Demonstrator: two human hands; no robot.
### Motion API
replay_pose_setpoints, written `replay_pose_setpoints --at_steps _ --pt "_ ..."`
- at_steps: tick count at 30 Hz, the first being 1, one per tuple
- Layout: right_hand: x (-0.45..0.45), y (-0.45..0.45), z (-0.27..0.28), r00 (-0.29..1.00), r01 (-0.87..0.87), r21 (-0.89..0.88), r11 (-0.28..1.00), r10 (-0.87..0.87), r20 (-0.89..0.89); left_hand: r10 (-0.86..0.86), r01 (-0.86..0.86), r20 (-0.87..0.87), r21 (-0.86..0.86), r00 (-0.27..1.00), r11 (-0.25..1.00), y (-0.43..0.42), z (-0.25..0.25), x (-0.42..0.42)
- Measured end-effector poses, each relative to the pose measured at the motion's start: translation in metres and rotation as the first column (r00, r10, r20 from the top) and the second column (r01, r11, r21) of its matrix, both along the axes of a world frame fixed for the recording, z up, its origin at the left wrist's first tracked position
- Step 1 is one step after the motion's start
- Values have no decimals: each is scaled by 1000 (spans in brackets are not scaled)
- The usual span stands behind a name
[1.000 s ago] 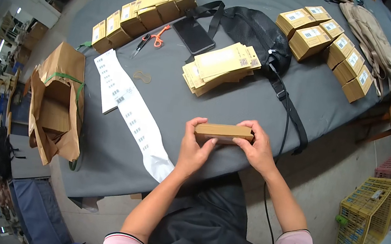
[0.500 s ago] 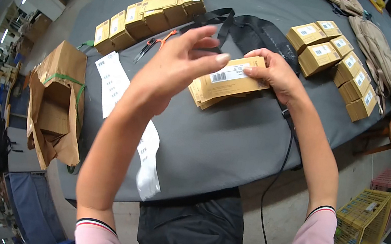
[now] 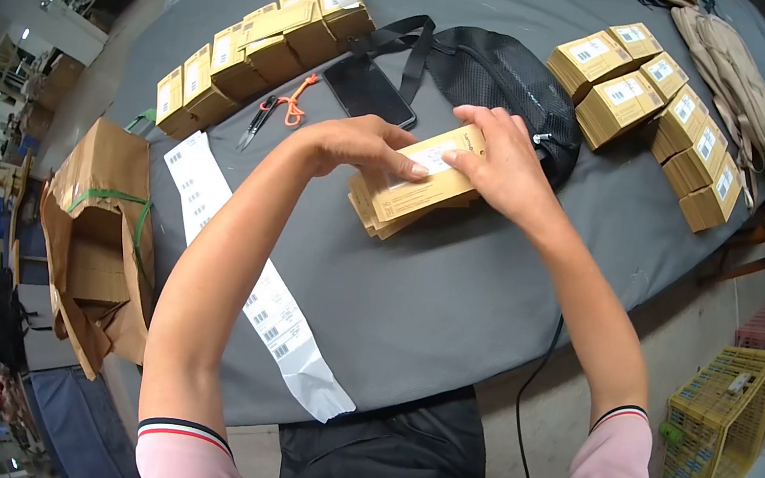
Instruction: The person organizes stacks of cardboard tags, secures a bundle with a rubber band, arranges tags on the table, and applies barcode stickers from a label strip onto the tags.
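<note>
A small stack of flat kraft envelopes (image 3: 408, 201) lies at the middle of the table, the lower ones slightly fanned out. The top one bears a white barcode label (image 3: 432, 156). My left hand (image 3: 362, 145) grips its left side, the thumb pressed on the label and the fingers curled at the far edge. At the right end, my right hand (image 3: 504, 166) holds the envelope with thumb on top and fingers over the far edge. A long strip of printed labels (image 3: 286, 324) runs under my left forearm to the table's near edge.
Bundled kraft stacks stand at far left (image 3: 263, 48) and right (image 3: 621, 102). Orange-handled scissors (image 3: 291, 112), a phone (image 3: 370, 89) and a black mesh bag (image 3: 511, 75) lie beyond my hands. An opened brown paper sack (image 3: 107, 163) is left; yellow crates (image 3: 717, 437) stand right.
My left hand has come down from above the envelopes onto the label and its left end. My right hand stays on the right end. The label strip now lies flatter near the front edge.
</note>
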State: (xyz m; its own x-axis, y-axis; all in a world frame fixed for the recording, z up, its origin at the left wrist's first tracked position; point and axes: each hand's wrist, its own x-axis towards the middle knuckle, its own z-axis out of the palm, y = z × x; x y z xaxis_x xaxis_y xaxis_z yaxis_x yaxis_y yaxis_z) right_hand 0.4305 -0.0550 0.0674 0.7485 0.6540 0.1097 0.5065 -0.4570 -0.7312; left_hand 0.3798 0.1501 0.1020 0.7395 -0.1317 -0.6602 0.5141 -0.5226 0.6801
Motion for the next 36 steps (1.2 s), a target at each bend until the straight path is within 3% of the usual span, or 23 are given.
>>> replay_pose_setpoints --at_steps 2,3,4,5,6,8,10,12,16,20,28,36 --pt "-13 -3 -5 938 125 228 966 -190 291 1 -1 -19 0 1000 1000 3 -9 5" --pt "-21 -8 -6 907 121 386 915 -260 332 -10 10 -17 -17 1000 1000 3 -12 6" --pt "-35 -14 -8 947 185 530 828 -295 131 -20 19 -16 -34 1000 999 2 -13 7" --pt "-57 -21 -14 950 314 644 698 -225 -219 -14 14 -23 -31 1000 999 2 -15 7" --pt "-80 -27 -19 846 475 682 555 -77 -527 -16 15 -31 -33 999 999 2 -13 8" --pt "-120 -28 -19 582 667 573 476 148 -800 -50 51 -33 7 998 999 3 -11 8" --pt "-139 -18 -27 350 777 447 443 286 -892 -80 80 -30 1 996 997 1 -9 12" --pt "-140 -1 -36 240 843 385 375 378 -894 -136 138 -110 17 985 990 -4 0 15" --pt "-129 17 -31 308 831 478 285 479 -822 -194 193 -160 -20 968 981 -4 -6 20" --pt "-126 16 -30 253 874 419 245 506 -824 -148 123 -167 -152 975 981 1 -18 16" --pt "-122 12 -30 143 870 339 358 474 -869 21 -90 -243 -277 970 957 -7 -12 4" --pt "-120 10 -38 130 854 346 388 486 -864 51 -129 -288 -257 956 958 -13 -10 -3"
